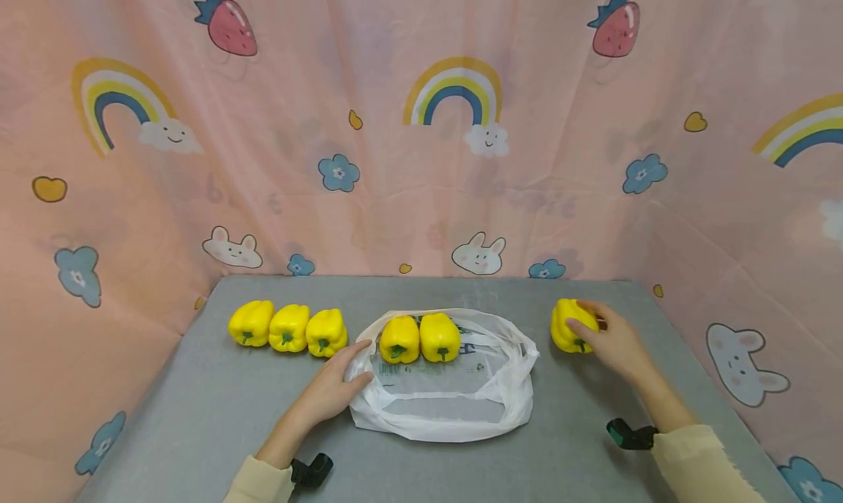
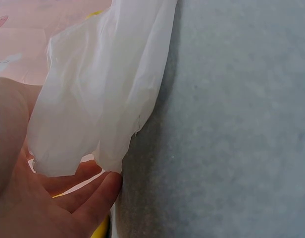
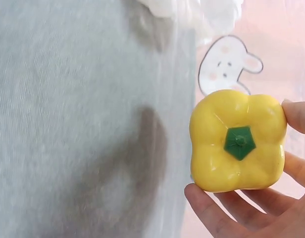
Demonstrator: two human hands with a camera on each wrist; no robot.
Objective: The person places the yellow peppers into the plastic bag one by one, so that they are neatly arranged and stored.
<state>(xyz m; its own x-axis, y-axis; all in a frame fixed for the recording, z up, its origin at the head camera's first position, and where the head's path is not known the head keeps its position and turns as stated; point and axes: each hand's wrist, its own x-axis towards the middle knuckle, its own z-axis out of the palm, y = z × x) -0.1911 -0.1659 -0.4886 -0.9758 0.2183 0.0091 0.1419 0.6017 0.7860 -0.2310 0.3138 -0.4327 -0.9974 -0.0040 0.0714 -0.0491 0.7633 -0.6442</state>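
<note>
My right hand (image 1: 615, 342) grips a yellow bell pepper (image 1: 568, 326) to the right of the bag. In the right wrist view, its thumb and fingertips hold the sides of the pepper (image 3: 217, 163), whose green stem faces the camera. At the left rim of a white plastic bag (image 1: 454, 431) is my left hand (image 1: 332, 386), thumb and fingers spread apart against it. The left wrist view shows the bag's edge (image 2: 93, 99) draped over those fingers. Two yellow bell peppers, a left one (image 1: 398, 334) and a right one (image 1: 440, 333), lie in the open bag.
Left of the bag, three more yellow bell peppers (image 1: 287, 323) stand in a row on the grey table (image 1: 197, 430). A pink printed curtain (image 1: 421, 210) closes off the back and both sides. Each wrist wears a small black camera.
</note>
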